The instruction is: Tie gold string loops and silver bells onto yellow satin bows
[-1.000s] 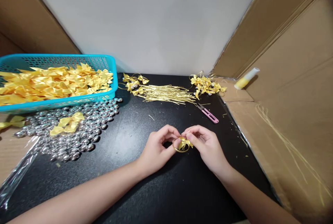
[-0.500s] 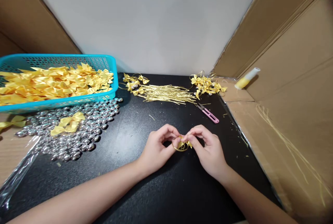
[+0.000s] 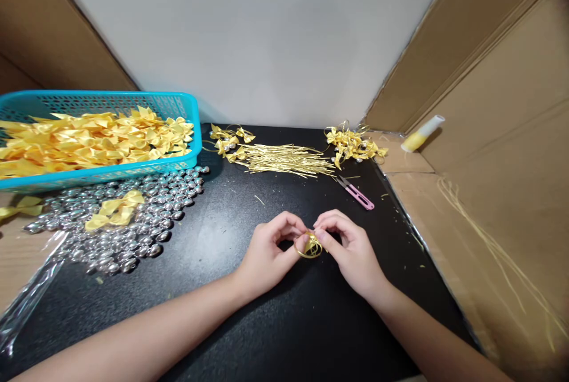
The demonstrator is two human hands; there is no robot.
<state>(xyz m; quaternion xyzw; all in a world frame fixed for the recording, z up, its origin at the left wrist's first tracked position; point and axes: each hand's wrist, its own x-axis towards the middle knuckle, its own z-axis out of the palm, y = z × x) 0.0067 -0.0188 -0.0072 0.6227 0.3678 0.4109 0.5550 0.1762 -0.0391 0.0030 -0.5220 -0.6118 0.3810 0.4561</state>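
Observation:
Close together over the black table (image 3: pixel 284 323), my two hands pinch one small yellow ribbon bow (image 3: pixel 312 244) with a gold cord loop hanging from it. My left hand (image 3: pixel 275 246) grips its left side between thumb and fingertips. On its right side are the closed fingertips of my right hand (image 3: pixel 349 252), which partly cover the bow. Beyond them lies a bundle of cut gold cords (image 3: pixel 287 160). Pink thread snips (image 3: pixel 357 193) rest behind my right hand.
A blue basket (image 3: pixel 196 133) full of yellow bows stands at the left. Silver beads (image 3: pixel 151 222) spread in front of it, with loose bows (image 3: pixel 115 210) on top. Bows with cords are piled at back right (image 3: pixel 353 144). Cardboard walls (image 3: pixel 502 103) flank the table.
My right hand has shifted slightly up and left, its fingers changing position on the bow. The cord loop shows a little more. My left hand stays in place.

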